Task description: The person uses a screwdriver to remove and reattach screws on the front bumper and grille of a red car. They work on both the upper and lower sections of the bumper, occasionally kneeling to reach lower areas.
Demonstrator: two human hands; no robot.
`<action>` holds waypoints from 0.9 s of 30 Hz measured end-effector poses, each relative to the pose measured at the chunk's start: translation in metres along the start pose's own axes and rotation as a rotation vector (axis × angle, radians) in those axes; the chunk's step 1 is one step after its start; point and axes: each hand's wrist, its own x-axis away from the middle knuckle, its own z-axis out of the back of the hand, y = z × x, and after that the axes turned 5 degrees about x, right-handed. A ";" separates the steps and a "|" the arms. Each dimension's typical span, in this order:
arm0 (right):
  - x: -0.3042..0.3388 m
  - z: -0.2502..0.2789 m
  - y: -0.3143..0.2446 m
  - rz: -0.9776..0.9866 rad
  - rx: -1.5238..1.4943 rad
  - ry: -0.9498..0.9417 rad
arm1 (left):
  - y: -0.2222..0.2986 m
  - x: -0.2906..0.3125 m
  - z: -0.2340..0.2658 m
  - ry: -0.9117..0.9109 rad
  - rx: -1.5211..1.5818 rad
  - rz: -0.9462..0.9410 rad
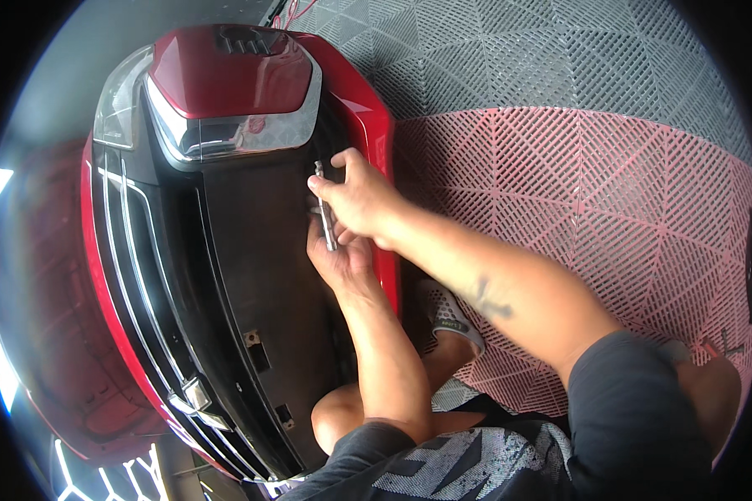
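Observation:
A slim silver metal rod-shaped tool (pixel 326 219) with a stepped upper end stands nearly upright in the picture, in front of the dark bumper panel (pixel 259 225) of a red car. My left hand (pixel 340 260) is under its lower part, fingers curled behind it and partly hidden. From the right, my right hand (pixel 363 199) has its thumb against the tool's upper part. Its index finger sticks out apart from the tool, while the lower fingers curl in close to my left hand. Both hands are just off the bumper's face, beside the red corner edge (pixel 374 125).
Above the hands is a chrome-framed light housing (pixel 305 125) below the red bonnet (pixel 226 75). The black grille (pixel 154 275) with chrome bars runs down the left. Grey and pink slotted floor tiles (pixel 543 175) lie to the right. My foot in a grey clog (pixel 455 321) is close by.

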 end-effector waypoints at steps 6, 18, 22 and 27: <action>0.015 0.073 0.001 1.135 1.044 0.034 | 0.010 0.000 0.051 0.063 0.010 -0.148; -0.023 0.052 0.021 1.788 1.176 -0.009 | -0.001 0.009 0.016 0.165 0.022 -0.065; 0.006 0.025 0.038 1.293 1.101 0.218 | -0.006 0.009 0.024 0.190 0.034 -0.067; 0.034 -0.003 0.023 0.794 0.890 0.342 | -0.013 0.010 0.012 0.106 0.094 0.030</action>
